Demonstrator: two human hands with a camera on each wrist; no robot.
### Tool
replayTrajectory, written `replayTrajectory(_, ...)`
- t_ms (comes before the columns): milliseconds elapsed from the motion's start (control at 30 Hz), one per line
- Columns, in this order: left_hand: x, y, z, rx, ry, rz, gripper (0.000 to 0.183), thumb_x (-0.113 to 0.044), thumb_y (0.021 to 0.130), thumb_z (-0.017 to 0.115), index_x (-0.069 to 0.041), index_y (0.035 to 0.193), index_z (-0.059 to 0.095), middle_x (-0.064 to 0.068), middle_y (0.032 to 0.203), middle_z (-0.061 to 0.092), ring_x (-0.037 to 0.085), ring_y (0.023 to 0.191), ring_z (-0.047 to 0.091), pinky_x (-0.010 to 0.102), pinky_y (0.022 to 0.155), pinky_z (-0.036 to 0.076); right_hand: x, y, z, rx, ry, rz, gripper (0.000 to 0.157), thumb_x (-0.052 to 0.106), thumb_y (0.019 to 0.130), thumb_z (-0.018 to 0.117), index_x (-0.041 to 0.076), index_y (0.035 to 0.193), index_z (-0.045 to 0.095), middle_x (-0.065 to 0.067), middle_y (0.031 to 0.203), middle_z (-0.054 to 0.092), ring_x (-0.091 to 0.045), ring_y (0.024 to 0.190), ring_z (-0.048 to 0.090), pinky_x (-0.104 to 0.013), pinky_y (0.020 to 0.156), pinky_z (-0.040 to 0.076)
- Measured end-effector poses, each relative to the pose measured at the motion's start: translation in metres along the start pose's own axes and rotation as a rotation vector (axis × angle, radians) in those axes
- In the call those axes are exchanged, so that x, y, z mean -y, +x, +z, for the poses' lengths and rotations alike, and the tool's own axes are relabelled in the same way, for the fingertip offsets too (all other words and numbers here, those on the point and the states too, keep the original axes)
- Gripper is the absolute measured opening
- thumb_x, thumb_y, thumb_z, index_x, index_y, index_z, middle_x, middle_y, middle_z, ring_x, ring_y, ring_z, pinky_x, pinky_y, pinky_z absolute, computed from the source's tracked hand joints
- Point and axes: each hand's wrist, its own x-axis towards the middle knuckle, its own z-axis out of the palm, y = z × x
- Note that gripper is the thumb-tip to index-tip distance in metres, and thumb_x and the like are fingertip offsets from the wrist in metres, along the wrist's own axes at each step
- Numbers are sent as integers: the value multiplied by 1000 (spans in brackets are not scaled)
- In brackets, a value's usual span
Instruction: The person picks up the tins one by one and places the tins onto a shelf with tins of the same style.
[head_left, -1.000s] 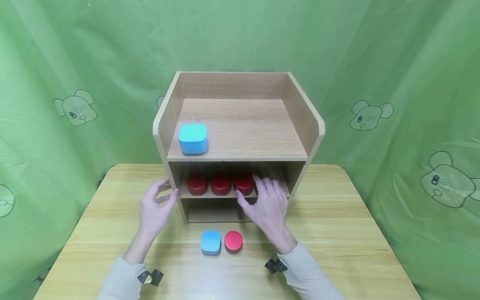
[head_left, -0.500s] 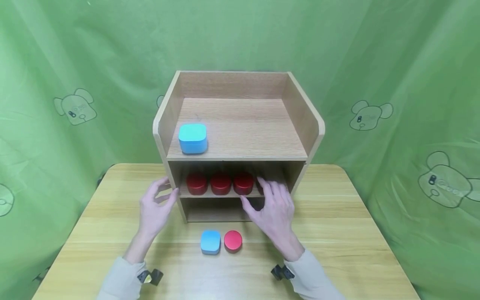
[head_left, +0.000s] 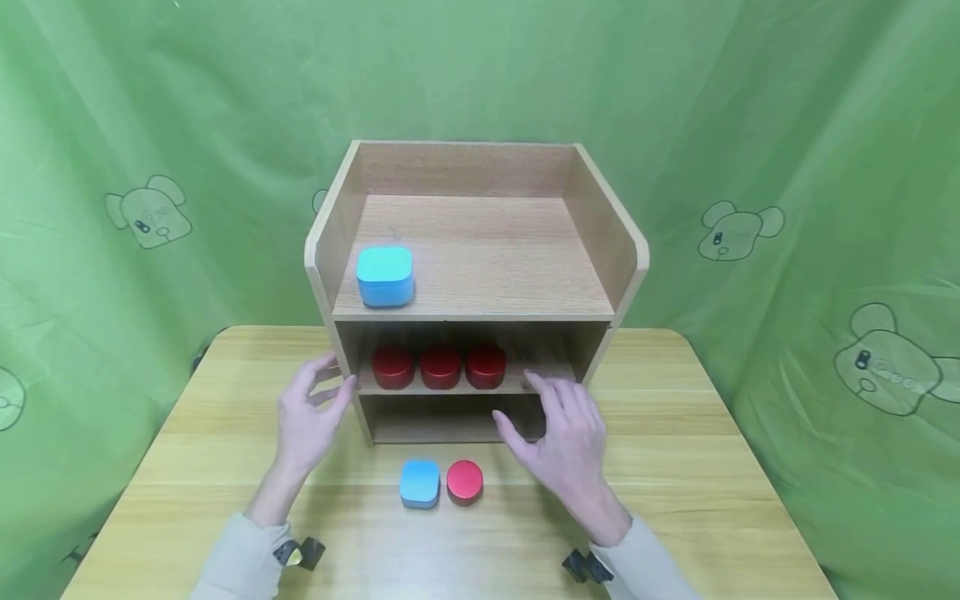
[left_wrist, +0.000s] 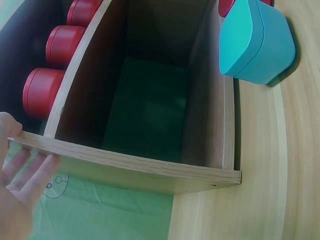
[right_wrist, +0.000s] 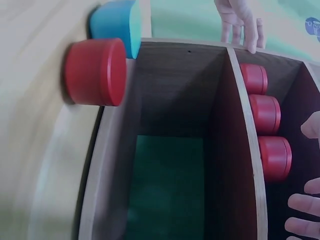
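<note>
A wooden shelf unit [head_left: 480, 315] stands on the table. On its middle level, three round red tins [head_left: 393, 367] sit in a row toward the left. My left hand [head_left: 310, 411] holds the unit's left side panel; in the left wrist view the thumb is at the front edge and the fingers lie along the outer face. My right hand [head_left: 564, 433], holding nothing, is in front of the middle level's right part, thumb and fingers spread apart. A blue square tin [head_left: 419, 483] and another red tin [head_left: 464, 482] stand side by side on the table before the unit.
Another blue tin [head_left: 385, 276] sits at the front left of the unit's top level. Raised side panels flank that level. Under the middle level lies a lower compartment [right_wrist: 170, 185]. A green curtain [head_left: 480, 67] hangs behind the wooden table [head_left: 675, 467].
My right hand has let go of the rightmost red tin in the row and drawn back to the right and toward me. The left hand stays at the side panel.
</note>
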Motion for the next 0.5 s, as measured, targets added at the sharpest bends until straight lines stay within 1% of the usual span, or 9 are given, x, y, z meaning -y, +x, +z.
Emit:
replayTrajectory(100, 1, 0, 0, -1, -2, 0, 40, 10, 90, 74, 10, 129, 64, 28, 127, 69, -11, 105, 63, 8, 85, 62, -1, -4, -1, -24, 7, -37, 65, 64, 97, 59, 5, 118, 75, -12, 98, 75, -30, 87, 69, -42, 65, 60)
replayTrajectory(200, 1, 0, 0, 0, -8, 3, 40, 10, 90, 74, 9, 129, 64, 27, 127, 69, -10, 105, 63, 8, 85, 62, -3, -8, -2, -30, 13, -71, 66, 64, 97, 60, 4, 116, 75, -12, 94, 75, -30, 84, 69, -40, 62, 59)
replayTrajectory(333, 1, 0, 0, 2, -11, 2, 40, 10, 90, 73, 9, 129, 64, 27, 126, 70, -10, 105, 63, 9, 85, 63, -4, -12, -4, -10, 21, -97, 67, 66, 97, 57, 4, 114, 76, -11, 93, 74, -28, 82, 67, -37, 59, 57)
replayTrajectory(500, 0, 0, 0, 2, -10, -7, 39, 9, 91, 74, 8, 128, 65, 26, 126, 70, -10, 105, 63, 8, 85, 62, -3, -19, -4, 4, 41, -125, 64, 64, 97, 59, 6, 116, 76, -9, 94, 75, -26, 81, 68, -35, 58, 57)
